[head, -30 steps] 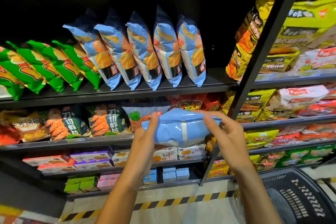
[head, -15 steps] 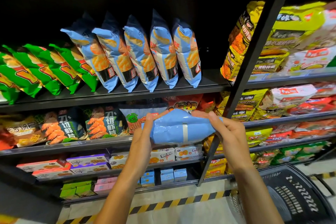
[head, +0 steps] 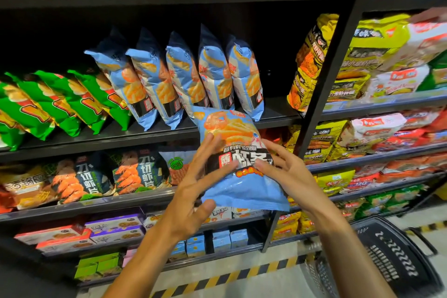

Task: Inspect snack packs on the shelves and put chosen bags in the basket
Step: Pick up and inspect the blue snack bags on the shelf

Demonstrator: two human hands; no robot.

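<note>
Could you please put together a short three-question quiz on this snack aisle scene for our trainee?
1. True or false: the light blue foil snack bag shows its printed front to the camera.
2. Which holds that bag: A) left hand alone, B) right hand alone, C) both hands?
3. Fill in: the black plastic shopping basket sits at the lower ____ of the view.

Key: 1 true; 2 C; 3 right.
</note>
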